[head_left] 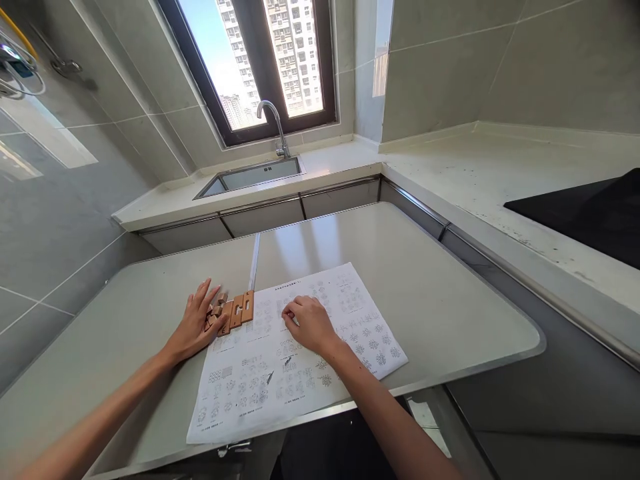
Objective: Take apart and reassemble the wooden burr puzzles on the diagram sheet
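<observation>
Blocks of brown wood [217, 311], small and angular, lie bunched left of centre in the frame, tucked inside the curve of my left hand [197, 323]. That hand is released, its fingers spread towards the top of the frame along the far side of the bunch and its thumb stretched to the right beneath it. Just right of the blocks, flat brown wooden plates with cut-out openings [248, 316] stand side by side in a stepped row, reaching over the upper left part of a large white paper sheet printed with black line drawings [260, 417].

My right hand [307, 325] is over the middle of the sheet, fingers loosely curled in and thumb close to them; I cannot tell whether anything is pinched there. Both forearms come in from the bottom of the frame.

Sheet and wooden pieces are on a pale grey surface with rounded corners [430, 293]. Beyond it, a white countertop [340, 159] runs across the upper middle and down the right side, with a rectangular metal sink [250, 175] and a curved chrome faucet [277, 120] below a dark-framed window [250, 40].
</observation>
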Demonstrator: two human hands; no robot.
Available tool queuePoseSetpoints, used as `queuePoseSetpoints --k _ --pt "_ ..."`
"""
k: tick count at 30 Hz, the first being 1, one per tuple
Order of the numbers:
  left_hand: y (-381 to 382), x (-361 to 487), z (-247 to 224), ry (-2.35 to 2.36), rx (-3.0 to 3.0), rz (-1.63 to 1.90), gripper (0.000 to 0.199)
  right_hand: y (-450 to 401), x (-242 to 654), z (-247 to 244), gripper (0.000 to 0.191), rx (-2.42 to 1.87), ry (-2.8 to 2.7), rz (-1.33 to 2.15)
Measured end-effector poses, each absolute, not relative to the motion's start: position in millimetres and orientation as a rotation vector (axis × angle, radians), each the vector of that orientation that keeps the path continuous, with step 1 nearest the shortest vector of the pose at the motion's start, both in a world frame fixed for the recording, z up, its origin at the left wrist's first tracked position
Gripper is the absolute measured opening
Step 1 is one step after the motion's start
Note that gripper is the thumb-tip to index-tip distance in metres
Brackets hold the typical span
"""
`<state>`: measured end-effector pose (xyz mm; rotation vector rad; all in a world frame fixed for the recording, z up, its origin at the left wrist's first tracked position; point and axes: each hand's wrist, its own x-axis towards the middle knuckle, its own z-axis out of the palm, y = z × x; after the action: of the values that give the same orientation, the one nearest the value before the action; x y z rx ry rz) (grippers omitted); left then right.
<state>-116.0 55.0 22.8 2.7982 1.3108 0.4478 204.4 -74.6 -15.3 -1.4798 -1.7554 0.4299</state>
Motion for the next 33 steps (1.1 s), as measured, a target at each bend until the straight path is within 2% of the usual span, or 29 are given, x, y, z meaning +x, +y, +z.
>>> queuePoseSetpoints --k 7,13,33 --pt "59.6 -120.4 20.3 1.326 2.625 0.348 0.067 -73.7 204.9 -20.2 0.015 -1.467 -1.743 0.443" --pt "56.1 -118.7 19.5 1.376 2.652 0.442 0.058 -74.5 205.1 -21.1 0.015 -1.459 -1.727 0.457" --pt "53.5 -125.1 6.3 1.607 2.612 0.601 0.058 -81.5 203.6 -19.6 0.016 -1.466 -1.694 0.505"
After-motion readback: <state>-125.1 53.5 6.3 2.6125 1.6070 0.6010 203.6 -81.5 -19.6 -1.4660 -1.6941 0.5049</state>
